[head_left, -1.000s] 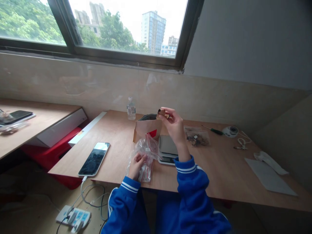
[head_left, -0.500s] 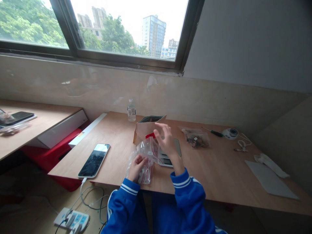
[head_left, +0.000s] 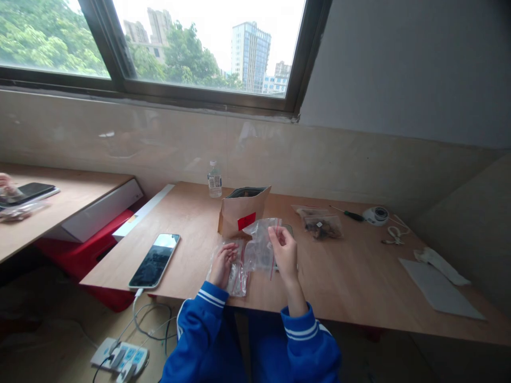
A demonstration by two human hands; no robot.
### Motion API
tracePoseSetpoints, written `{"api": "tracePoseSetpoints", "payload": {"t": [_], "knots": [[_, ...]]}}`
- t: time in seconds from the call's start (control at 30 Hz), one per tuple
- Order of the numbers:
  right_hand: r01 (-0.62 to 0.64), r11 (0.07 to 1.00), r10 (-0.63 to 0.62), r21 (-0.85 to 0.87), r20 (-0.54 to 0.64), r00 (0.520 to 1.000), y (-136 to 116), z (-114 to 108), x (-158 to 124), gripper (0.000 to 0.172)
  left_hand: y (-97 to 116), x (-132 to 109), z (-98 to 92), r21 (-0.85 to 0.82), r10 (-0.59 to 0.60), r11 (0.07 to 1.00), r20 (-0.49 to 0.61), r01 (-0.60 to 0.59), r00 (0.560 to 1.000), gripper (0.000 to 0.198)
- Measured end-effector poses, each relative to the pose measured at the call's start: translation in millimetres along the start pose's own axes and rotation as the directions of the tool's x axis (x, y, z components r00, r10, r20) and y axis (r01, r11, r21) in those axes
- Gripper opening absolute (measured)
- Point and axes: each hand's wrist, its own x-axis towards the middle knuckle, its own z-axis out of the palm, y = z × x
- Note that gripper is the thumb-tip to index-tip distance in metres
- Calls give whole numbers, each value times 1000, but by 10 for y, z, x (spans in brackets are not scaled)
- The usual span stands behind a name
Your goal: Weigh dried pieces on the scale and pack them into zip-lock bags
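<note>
My right hand [head_left: 284, 250] pinches a clear zip-lock bag [head_left: 259, 250] by its red-striped edge and holds it up over the table. My left hand [head_left: 222, 263] is at a pile of more clear zip bags [head_left: 239, 282] by the table's front edge, its fingers loosely bent and apart. Behind the hands stands a brown paper pouch [head_left: 235, 210] with its top gaping and a red label on its front. A flat device with a grey top [head_left: 290, 230] is mostly hidden behind the raised bag and my right hand.
A charging phone [head_left: 155, 261] lies left, a water bottle [head_left: 214, 181] at the back. Rightward are filled zip bags [head_left: 323, 227], a screwdriver [head_left: 353, 215], a dome camera [head_left: 376, 215] and a white sheet [head_left: 441, 290]. A power strip [head_left: 120, 357] is on the floor.
My right hand, raised with fingers spread before, has come down and taken the zip bag's edge. The bag has shifted right, away from the pile; my left hand's fingers have loosened.
</note>
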Motion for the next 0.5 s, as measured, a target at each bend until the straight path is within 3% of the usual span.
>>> {"api": "tracePoseSetpoints", "payload": {"t": [0.13,0.23,0.37,0.5], "knots": [[-58,997,58,-43,5,998,70,57,-164,34,232,-218,127,-2,-12,1000,87,12,996,44],[-34,995,36,-95,15,999,68,134,-258,33,401,-410,237,101,-6,995,107,-5,994,57],[-1,991,11,-131,79,997,43,212,-378,31,515,-504,294,262,78,961,40,-86,996,46],[16,994,9,-105,229,973,115,234,-460,30,570,-462,203,266,144,954,11,-142,989,40]]}}
